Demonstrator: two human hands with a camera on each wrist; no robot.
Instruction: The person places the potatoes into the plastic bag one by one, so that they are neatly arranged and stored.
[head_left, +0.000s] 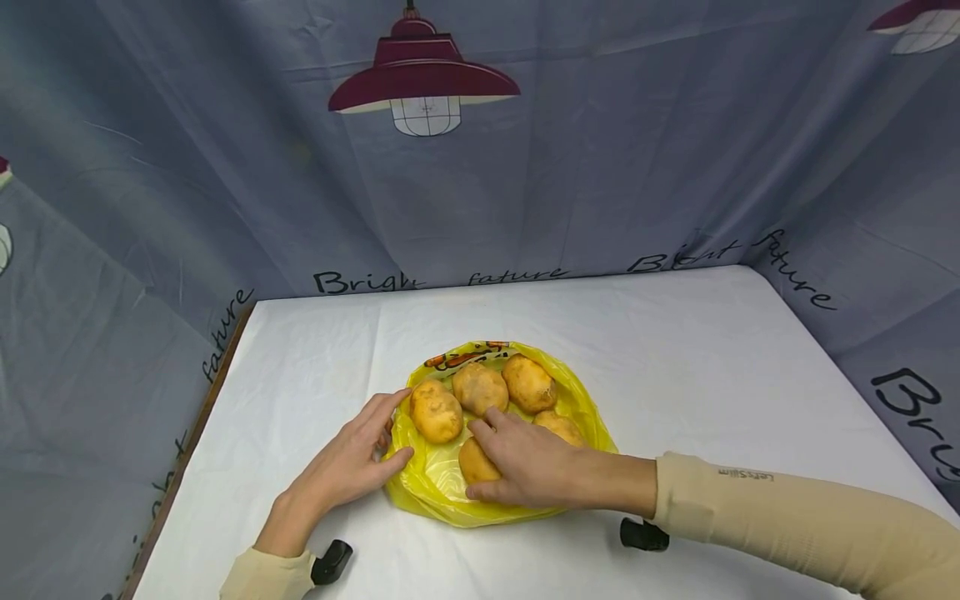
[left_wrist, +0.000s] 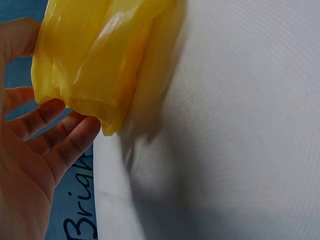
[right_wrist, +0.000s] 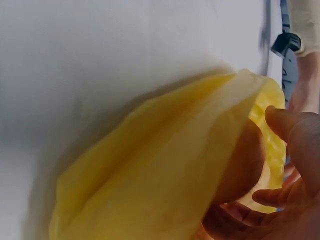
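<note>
A yellow plastic bag [head_left: 442, 508] lies with its mouth spread wide, its rim folded round several potatoes. My right hand [head_left: 528, 458] reaches into it from the right and grips the nearest potato [head_left: 476, 462], thumb on the near side and fingers on the far side. In the right wrist view the bag wall hides part of that potato [right_wrist: 247, 165]. At the bag's left rim my left hand [head_left: 356, 458] has its thumb and fingers spread apart. Its fingertips touch the outside of the yellow plastic in the left wrist view. Another potato [head_left: 437, 412] sits just inside this rim.
Farther back in the bag are a potato [head_left: 480, 388] and another potato [head_left: 529, 383]; one more potato [head_left: 558, 427] is partly behind the right hand. A white cloth [head_left: 675, 350] covers the table. Grey printed curtains [head_left: 600, 167] stand along its back and sides.
</note>
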